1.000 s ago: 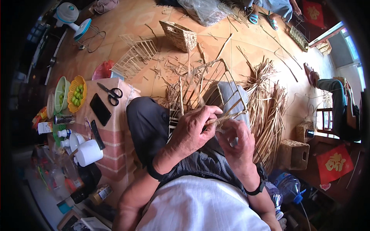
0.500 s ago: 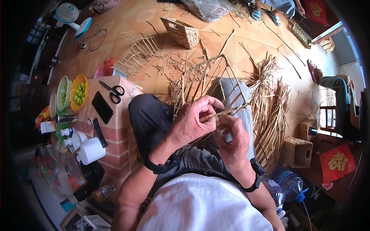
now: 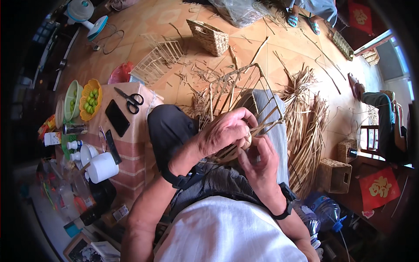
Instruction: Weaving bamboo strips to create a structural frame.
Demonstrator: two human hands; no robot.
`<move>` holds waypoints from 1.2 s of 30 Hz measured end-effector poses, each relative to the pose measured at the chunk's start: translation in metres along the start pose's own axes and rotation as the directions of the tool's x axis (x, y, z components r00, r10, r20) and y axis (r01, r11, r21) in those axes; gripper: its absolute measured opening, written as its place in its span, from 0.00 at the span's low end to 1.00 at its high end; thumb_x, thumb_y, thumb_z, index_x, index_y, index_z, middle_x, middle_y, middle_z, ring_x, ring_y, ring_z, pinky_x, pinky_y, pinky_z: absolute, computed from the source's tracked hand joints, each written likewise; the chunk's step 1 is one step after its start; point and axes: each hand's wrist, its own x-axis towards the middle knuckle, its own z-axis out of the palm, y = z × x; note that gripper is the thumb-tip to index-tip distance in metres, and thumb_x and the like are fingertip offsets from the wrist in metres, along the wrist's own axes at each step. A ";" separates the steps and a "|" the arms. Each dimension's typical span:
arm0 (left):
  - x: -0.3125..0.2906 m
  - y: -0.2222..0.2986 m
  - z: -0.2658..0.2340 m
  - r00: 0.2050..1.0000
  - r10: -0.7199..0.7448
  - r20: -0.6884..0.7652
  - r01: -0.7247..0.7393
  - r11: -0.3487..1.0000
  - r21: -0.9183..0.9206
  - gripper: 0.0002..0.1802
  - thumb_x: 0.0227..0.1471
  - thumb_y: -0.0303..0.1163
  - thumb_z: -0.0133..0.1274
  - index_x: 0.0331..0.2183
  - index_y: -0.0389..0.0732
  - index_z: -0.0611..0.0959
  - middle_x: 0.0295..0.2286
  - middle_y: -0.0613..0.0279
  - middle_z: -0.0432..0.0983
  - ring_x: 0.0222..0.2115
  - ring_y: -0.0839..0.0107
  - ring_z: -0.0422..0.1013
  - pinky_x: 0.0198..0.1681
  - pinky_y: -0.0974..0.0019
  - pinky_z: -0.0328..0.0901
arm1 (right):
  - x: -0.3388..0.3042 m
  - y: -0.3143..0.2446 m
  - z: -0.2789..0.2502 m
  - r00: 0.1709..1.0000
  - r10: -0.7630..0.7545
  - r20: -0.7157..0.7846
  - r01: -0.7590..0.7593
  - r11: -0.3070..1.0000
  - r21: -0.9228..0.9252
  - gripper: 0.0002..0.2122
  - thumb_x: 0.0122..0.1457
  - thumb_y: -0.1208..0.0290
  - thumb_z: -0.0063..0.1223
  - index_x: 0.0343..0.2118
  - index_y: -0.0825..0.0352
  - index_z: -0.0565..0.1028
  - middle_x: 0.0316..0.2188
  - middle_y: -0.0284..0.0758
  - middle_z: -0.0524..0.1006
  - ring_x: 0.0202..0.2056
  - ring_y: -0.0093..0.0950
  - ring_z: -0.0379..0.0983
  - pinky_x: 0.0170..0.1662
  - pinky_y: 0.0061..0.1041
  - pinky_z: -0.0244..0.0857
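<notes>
An openwork basket frame (image 3: 211,101) of thin rods, partly wrapped with dry plant strips, rests on my lap and leans away from me. My left hand (image 3: 220,135) reaches across its near side, fingers curled and pinching a tan straw strip (image 3: 267,125) by the near rim. Just to the right, my right hand (image 3: 261,163) is bent with thumb and fingers close to the left fingertips, gripping at the same strip. The exact hold between the fingertips is partly hidden.
Left, a covered table (image 3: 131,153) bears scissors (image 3: 133,102), a phone (image 3: 117,118), a yellow fruit bowl (image 3: 83,105) and a white mug (image 3: 103,168). Straw bundles (image 3: 305,126) lie right; a woven basket (image 3: 209,37) and another rod frame (image 3: 157,61) stand ahead. Other people sit farther off.
My left hand has rolled over the strip, its fingers more closed. The right hand has shifted slightly down and left. The frame has tipped a little lower.
</notes>
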 end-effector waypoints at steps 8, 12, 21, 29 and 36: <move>-0.024 0.001 0.025 0.943 0.256 -0.212 -0.090 0.810 0.579 0.13 0.66 0.29 0.57 0.48 0.33 0.78 0.36 0.61 0.79 0.37 0.75 0.78 0.44 0.67 0.73 | -0.006 0.009 -0.029 0.807 0.388 0.445 -0.570 0.314 0.759 0.09 0.73 0.67 0.61 0.42 0.64 0.72 0.29 0.22 0.72 0.27 0.11 0.66 0.29 0.15 0.62; -0.025 -0.007 0.033 0.890 0.339 -0.305 -0.126 0.826 0.550 0.10 0.65 0.26 0.59 0.45 0.33 0.80 0.33 0.61 0.80 0.34 0.78 0.77 0.40 0.68 0.73 | -0.008 0.017 -0.043 0.741 0.362 0.566 -0.671 0.449 0.590 0.15 0.78 0.58 0.52 0.38 0.64 0.76 0.23 0.19 0.66 0.23 0.10 0.57 0.25 0.16 0.49; -0.017 -0.023 0.042 0.808 0.523 -0.269 -0.212 0.685 0.697 0.04 0.62 0.22 0.62 0.40 0.34 0.85 0.32 0.62 0.78 0.31 0.75 0.76 0.34 0.68 0.70 | -0.015 0.007 -0.081 0.775 0.415 0.477 -0.632 0.484 0.605 0.17 0.77 0.57 0.54 0.35 0.67 0.79 0.20 0.19 0.63 0.21 0.11 0.55 0.25 0.17 0.50; -0.012 -0.039 0.047 0.753 0.628 -0.198 -0.275 0.573 0.772 0.06 0.59 0.19 0.63 0.40 0.35 0.86 0.31 0.59 0.77 0.30 0.69 0.77 0.34 0.66 0.70 | 0.030 -0.012 -0.108 0.756 0.339 0.560 -0.635 0.172 0.754 0.17 0.78 0.60 0.52 0.38 0.71 0.79 0.14 0.22 0.66 0.12 0.12 0.57 0.18 0.16 0.58; -0.026 -0.055 0.048 0.792 0.537 -0.291 -0.276 0.739 0.614 0.11 0.68 0.25 0.59 0.50 0.35 0.80 0.35 0.63 0.79 0.30 0.77 0.77 0.36 0.70 0.73 | 0.090 -0.020 -0.081 0.779 0.240 0.580 -0.552 -0.177 0.815 0.15 0.77 0.63 0.50 0.47 0.75 0.75 0.32 0.35 0.80 0.29 0.26 0.78 0.38 0.26 0.77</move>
